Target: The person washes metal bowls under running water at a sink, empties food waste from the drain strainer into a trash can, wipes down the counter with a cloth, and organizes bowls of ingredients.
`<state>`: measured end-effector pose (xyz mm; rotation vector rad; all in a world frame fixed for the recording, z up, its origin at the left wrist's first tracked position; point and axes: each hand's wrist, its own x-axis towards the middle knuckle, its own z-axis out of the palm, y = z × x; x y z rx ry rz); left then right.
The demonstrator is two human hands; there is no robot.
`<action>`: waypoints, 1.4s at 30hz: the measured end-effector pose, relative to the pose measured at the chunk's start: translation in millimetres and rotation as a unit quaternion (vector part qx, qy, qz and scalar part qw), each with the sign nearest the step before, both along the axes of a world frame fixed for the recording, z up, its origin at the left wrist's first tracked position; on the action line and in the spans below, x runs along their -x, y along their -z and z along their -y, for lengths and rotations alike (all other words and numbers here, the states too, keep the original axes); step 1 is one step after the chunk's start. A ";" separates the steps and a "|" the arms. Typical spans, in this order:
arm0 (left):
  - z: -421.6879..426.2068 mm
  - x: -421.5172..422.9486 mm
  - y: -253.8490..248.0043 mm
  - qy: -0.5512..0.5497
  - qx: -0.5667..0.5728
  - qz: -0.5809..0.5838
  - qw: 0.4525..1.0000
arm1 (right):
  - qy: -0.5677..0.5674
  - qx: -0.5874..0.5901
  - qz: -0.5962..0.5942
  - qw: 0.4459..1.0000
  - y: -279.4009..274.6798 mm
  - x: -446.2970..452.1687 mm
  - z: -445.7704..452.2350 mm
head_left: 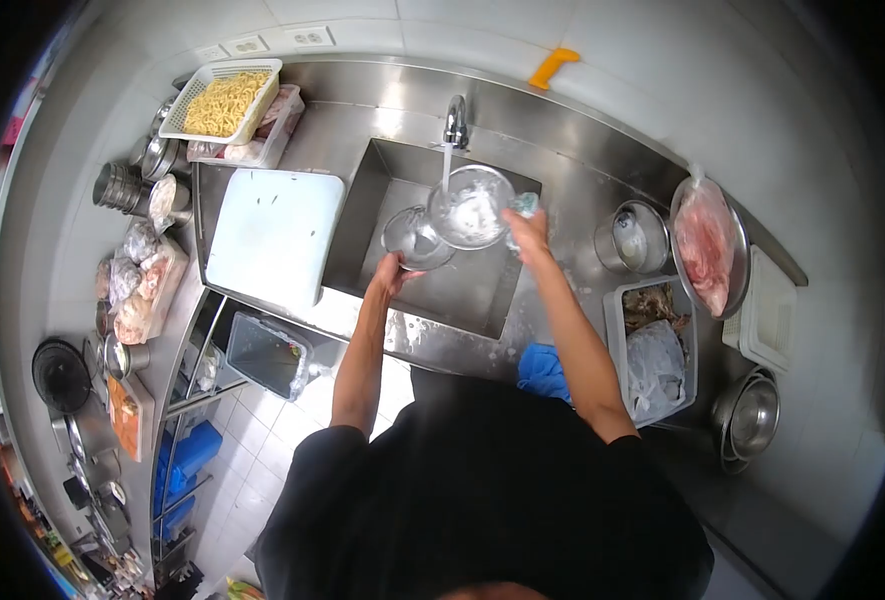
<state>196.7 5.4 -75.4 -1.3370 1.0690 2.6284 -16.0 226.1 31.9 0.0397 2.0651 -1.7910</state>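
Water runs from the faucet into a metal bowl over the sink. My right hand is closed at that bowl's right edge, with a pale greenish, crumpled item at its fingers; its exact grip is unclear. My left hand grips the lower left rim of a second, smaller metal bowl, which is tilted beside the first one and partly overlapped by it.
Left of the sink lies a white cutting board. Behind it stands a basket of noodles. At right are a metal pot, a bowl with bagged meat and a tray. A blue cloth lies at the front edge.
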 end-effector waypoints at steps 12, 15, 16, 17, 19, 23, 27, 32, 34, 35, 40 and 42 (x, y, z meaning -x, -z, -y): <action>15.8 77.0 -18.4 0.099 0.118 -0.020 0.988 | -0.135 -0.139 -0.071 0.979 21.1 1.3 41.0; -4.7 110.8 -41.6 0.224 0.435 0.002 0.872 | -0.086 -0.046 0.019 0.995 44.8 2.7 -10.7; 1.8 123.5 -21.8 0.324 0.603 0.009 0.729 | -0.080 -0.034 0.035 0.996 38.6 -4.8 -23.9; -5.7 125.5 -27.3 0.343 0.633 0.019 0.694 | -0.094 -0.028 0.064 0.993 30.4 -13.1 -34.2; -21.7 136.3 -51.0 0.380 0.687 0.034 0.618 | -0.120 -0.018 0.115 0.986 12.5 -21.2 -55.0; -24.5 113.4 -15.4 0.293 0.558 0.083 0.772 | -0.103 -0.112 0.169 0.974 14.0 -24.5 -72.7; -53.5 70.3 -88.8 0.372 0.526 0.125 0.754 | -0.106 -0.149 0.010 0.983 65.7 -26.2 -57.9; -72.3 14.3 -58.1 0.195 0.535 -0.003 0.822 | -0.104 -0.122 -0.169 0.972 64.2 -81.8 15.7; -77.3 13.4 -49.8 0.159 0.399 0.028 0.903 | -0.169 -0.132 -0.274 0.937 54.2 -104.9 43.5; -81.4 13.0 -48.3 0.125 0.336 0.046 0.932 | -0.196 -0.109 -0.317 0.922 53.2 -113.5 52.6; -58.8 -7.4 -143.3 0.126 0.250 0.095 0.955 | -0.470 -0.251 -0.320 0.784 55.0 -109.2 47.0; -58.7 -15.5 -106.5 0.122 0.225 0.057 0.965 | -0.418 -0.368 -0.413 0.721 37.5 -91.6 48.1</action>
